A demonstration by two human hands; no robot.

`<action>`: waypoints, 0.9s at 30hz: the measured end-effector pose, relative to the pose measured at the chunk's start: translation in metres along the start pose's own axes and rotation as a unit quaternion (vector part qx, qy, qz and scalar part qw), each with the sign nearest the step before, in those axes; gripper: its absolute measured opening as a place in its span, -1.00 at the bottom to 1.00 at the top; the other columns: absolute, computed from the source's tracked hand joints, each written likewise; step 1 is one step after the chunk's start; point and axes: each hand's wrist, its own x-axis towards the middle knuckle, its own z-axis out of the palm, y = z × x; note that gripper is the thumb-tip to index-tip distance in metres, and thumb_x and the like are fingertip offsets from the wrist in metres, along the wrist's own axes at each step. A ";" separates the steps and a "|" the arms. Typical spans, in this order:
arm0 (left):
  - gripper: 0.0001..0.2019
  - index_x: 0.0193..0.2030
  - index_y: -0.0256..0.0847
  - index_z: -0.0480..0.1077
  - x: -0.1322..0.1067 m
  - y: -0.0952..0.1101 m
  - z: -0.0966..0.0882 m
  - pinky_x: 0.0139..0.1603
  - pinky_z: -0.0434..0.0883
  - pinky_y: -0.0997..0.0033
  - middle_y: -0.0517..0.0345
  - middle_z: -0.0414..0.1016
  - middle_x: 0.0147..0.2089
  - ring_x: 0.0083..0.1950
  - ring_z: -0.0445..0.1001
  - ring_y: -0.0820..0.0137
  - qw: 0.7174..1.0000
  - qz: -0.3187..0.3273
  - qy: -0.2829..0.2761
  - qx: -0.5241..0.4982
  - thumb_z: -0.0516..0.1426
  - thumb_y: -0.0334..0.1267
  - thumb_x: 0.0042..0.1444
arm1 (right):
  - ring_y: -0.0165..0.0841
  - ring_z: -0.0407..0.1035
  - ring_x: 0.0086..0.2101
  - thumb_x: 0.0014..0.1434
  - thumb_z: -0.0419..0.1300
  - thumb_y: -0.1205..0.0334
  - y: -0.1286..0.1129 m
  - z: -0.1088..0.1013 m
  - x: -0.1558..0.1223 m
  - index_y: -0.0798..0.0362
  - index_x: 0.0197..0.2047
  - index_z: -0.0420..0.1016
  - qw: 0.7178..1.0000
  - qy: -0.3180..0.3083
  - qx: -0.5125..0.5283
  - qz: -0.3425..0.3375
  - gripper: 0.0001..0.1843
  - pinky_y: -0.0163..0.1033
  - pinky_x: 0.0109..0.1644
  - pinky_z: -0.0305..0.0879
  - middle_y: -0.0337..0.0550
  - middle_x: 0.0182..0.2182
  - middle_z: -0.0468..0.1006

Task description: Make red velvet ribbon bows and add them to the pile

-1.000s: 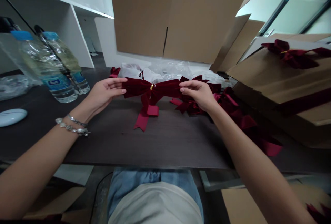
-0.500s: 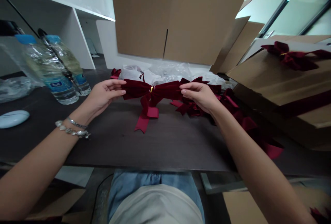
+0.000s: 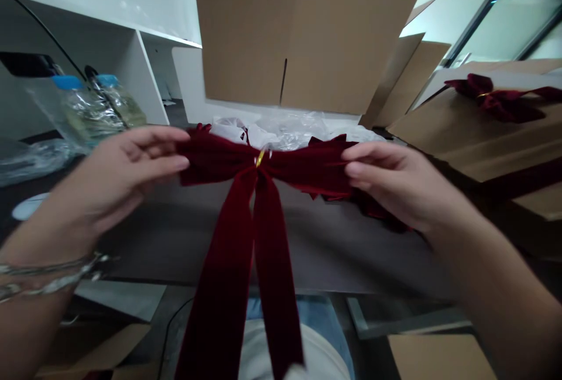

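A dark red velvet bow (image 3: 302, 164) with a gold tie at its centre is stretched level between my two hands. My left hand (image 3: 118, 178) pinches the end of the left loop between thumb and fingers. At the opposite end, my right hand (image 3: 399, 184) grips the right loop the same way. Two long ribbon tails hang from the knot toward my lap, in front of the table edge. More red bows (image 3: 381, 213) lie on the dark table (image 3: 149, 236) behind, partly hidden by the held bow and my right hand.
Clear plastic wrapping (image 3: 285, 125) lies along the back of the table before a tall cardboard panel (image 3: 316, 28). Two wrapped water bottles (image 3: 88, 102) and a white mouse (image 3: 30, 207) are at left. A cardboard box (image 3: 474, 128) at right carries another red bow (image 3: 492, 99).
Both hands have come up and nearer to me with the bow. Its tails, folded on the table before, now hang down at full length.
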 end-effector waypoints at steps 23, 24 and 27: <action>-0.76 -0.12 -0.25 0.52 0.015 -0.056 0.114 -0.02 0.34 0.25 -0.01 0.57 -0.10 -0.01 0.43 0.23 0.808 0.292 -0.258 0.441 0.03 -0.32 0.23 | -0.26 0.47 -0.25 0.33 0.00 0.38 0.060 0.081 0.012 0.10 -0.12 0.48 0.877 -0.183 -0.441 -0.053 -0.78 -0.28 -0.23 0.21 -0.07 -0.24 0.58; -0.76 -0.12 -0.26 0.52 0.014 -0.056 0.114 -0.02 0.34 0.26 -0.01 0.57 -0.11 -0.02 0.43 0.24 0.809 0.295 -0.258 0.438 0.03 -0.33 0.23 | -0.28 0.47 -0.25 0.33 0.00 0.38 0.057 0.078 0.016 0.10 -0.15 0.49 0.887 -0.177 -0.422 -0.057 -0.77 -0.29 -0.22 0.21 -0.08 -0.25 0.59; -0.76 -0.11 -0.25 0.51 0.013 -0.056 0.115 -0.05 0.35 0.25 0.00 0.57 -0.10 -0.03 0.43 0.23 0.812 0.291 -0.256 0.436 0.03 -0.32 0.23 | -0.31 0.46 -0.26 0.31 0.00 0.40 0.050 0.067 0.025 0.10 -0.21 0.51 0.894 -0.185 -0.403 -0.069 -0.76 -0.30 -0.20 0.22 -0.10 -0.26 0.59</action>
